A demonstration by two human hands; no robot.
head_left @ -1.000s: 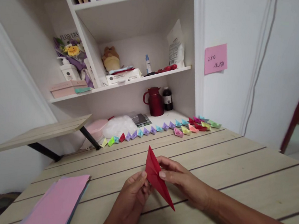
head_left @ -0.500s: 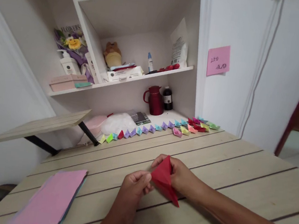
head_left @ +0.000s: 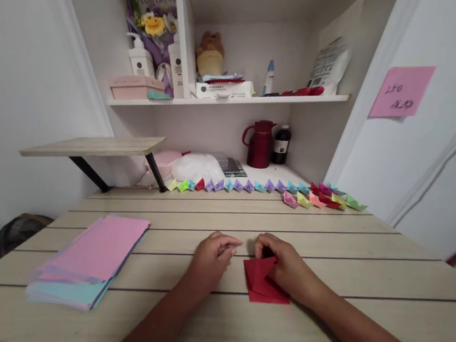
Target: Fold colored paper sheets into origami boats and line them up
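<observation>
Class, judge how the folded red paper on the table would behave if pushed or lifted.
The folded red paper looks thin, so probably light. Lying flat on the table, it would likely slide, not roll. Its raised flap may flop.

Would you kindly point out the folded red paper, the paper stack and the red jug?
folded red paper point(head_left: 261, 282): head view, centre of its upper face
paper stack point(head_left: 98, 247): head view, pink top sheet
red jug point(head_left: 260, 147): head view, middle of its body

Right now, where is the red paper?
In the head view, the red paper lies on the wooden table just right of centre, its far right edge under the right hand, with the left hand close beside it on the left.
</observation>
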